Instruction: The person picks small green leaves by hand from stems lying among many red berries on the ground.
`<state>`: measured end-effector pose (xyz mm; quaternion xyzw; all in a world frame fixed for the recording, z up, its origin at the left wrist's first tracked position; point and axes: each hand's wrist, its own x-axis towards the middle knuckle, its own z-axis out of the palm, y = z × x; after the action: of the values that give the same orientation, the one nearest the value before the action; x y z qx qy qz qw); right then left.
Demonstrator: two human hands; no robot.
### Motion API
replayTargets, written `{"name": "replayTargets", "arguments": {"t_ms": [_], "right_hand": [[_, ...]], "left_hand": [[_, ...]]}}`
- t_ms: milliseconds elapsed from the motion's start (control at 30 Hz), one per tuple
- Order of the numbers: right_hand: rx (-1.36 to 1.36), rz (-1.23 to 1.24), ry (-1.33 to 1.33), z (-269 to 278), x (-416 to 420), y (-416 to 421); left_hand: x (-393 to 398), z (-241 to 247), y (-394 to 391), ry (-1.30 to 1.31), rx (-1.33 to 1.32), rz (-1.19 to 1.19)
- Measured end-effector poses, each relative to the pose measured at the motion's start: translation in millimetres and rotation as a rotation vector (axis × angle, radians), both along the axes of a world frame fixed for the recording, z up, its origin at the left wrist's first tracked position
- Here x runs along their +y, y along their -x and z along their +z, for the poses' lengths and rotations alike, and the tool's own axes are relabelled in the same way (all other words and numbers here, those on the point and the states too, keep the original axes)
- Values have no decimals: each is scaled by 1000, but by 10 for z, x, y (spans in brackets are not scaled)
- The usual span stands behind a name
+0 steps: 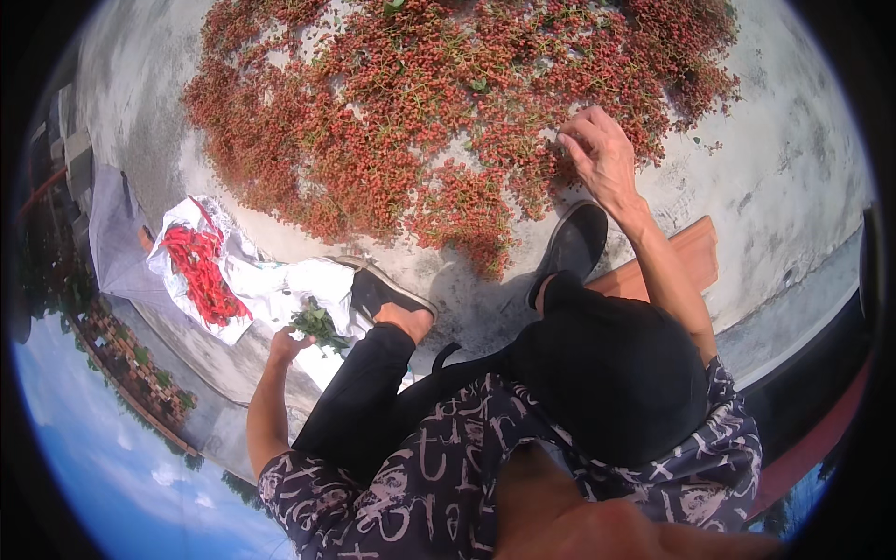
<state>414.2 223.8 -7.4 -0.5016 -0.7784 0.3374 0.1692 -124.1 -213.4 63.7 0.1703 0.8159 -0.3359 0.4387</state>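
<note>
A broad layer of red berry clusters on thin green stems, apparently Sichuan pepper, covers the concrete in front of me. My right hand is over the right part of its near edge, fingers bent and thumb close to them. Whether something small is between those fingertips cannot be made out. Down at the left, my left hand is beside a small heap of green leaves, thumb apart from the fingers and no held thing visible. The leaves lie on a white woven sack next to my left shoe.
Red chili peppers rest on white sacking at the left, near a grey umbrella-like cloth. My shoes stand at the berries' near edge. An orange-brown slab lies under my right forearm. Concrete edges border both sides.
</note>
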Motion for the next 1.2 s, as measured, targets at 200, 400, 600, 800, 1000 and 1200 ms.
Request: {"name": "replayTargets", "arguments": {"t_ms": [200,400,600,800,1000,1200], "right_hand": [[307,10,155,173,110,403],[460,171,104,481,149,926],[245,411,-154,592,-136,980],[221,124,-176,330,137,814],[180,38,-91,-42,421,879],[255,144,-176,-59,506,894]], "left_hand": [[96,16,196,-396,262,-218],[2338,128,-819,-986,-460,384],[3393,-226,-2701,-866,-1134,1316],[3871,-689,-3050,-1226,-813,1073],[4167,-923,-3274,-1325,-154,554],[4103,-1027,-3176,-1400,-215,687]]}}
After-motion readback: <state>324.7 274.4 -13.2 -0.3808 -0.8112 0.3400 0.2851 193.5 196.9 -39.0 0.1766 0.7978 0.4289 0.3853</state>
